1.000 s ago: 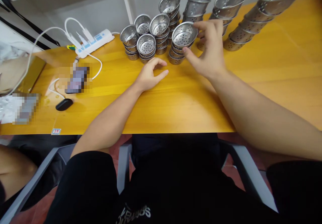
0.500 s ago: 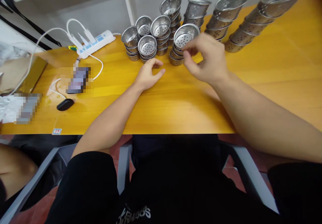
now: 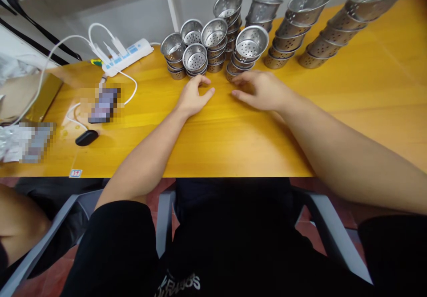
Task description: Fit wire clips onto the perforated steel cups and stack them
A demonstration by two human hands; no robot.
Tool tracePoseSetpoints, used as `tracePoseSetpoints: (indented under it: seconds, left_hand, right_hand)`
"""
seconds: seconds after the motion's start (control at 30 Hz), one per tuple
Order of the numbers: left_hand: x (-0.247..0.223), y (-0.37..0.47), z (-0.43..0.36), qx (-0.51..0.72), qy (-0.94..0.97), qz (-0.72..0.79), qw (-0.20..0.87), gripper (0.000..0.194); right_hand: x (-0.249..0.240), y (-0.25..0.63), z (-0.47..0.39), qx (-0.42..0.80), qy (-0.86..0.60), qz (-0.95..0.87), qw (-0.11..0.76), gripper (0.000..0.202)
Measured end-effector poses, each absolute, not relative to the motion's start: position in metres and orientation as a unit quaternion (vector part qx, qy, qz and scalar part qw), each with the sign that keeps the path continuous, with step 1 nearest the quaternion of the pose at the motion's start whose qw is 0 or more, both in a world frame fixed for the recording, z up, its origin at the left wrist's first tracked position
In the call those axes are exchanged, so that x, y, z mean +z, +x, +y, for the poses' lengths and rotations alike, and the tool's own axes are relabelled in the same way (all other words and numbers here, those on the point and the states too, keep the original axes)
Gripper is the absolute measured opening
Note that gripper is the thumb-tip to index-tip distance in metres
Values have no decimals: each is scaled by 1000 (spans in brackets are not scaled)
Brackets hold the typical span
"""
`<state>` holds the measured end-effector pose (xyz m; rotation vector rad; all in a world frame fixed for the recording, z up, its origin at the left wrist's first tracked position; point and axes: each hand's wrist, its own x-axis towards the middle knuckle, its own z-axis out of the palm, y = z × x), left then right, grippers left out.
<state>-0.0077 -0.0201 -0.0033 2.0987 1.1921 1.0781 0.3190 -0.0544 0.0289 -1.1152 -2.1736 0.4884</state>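
Perforated metal cups stand nested in several stacks along the back of the table. My left hand (image 3: 195,95) rests low over the wood with thumb and fingers apart, just in front of a short cup stack (image 3: 195,58); it holds nothing. Close to the foot of another cup stack (image 3: 251,44) is my right hand (image 3: 262,90), its thumb and fingers spread and nothing between them. Whether its fingertips touch the lowest cup I cannot tell. Behind and to the right lean taller stacks, among them one stack (image 3: 288,34) and the tallest stack (image 3: 336,32).
On the left of the yellow table (image 3: 213,154) lie a white power strip (image 3: 128,56) with plugged cables, a blurred phone (image 3: 105,105) and a black oval case (image 3: 86,137). A cardboard box (image 3: 30,92) and plastic bags are farther left. Another person's leg (image 3: 22,217) shows below.
My right hand has come down from beside the top cup to the base of the stack, and its fingers have opened. That stack's top now tilts more to the right. My left hand stays nearly still.
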Motion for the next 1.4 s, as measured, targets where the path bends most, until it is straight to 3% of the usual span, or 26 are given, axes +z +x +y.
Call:
tracePoseSetpoints:
  seconds: [0.13,0.53,0.73,0.9,1.23,1.3,1.4]
  left_hand:
    - [-8,-8,-16,402,762,443,247,32]
    - [0,-15,-15,349,768,485,231,40]
    - [5,-14,-16,336,763,501,234,40]
    - [9,-14,-14,332,757,518,221,39]
    - [36,-7,-32,290,754,554,200,36]
    - [37,-6,-34,289,755,553,204,36]
    - [35,-7,-34,286,761,542,212,38]
  right_hand:
    - [28,323,-49,183,-427,-827,316,55]
    - [41,316,-61,236,-458,-817,260,116]
    - [31,311,-53,213,-461,-826,244,136]
    - [21,310,-43,197,-460,-833,237,131]
    - [17,308,-33,183,-463,-835,235,148]
    - [21,311,-35,177,-473,-827,246,138]
    - [36,315,-43,163,-503,-809,257,103]
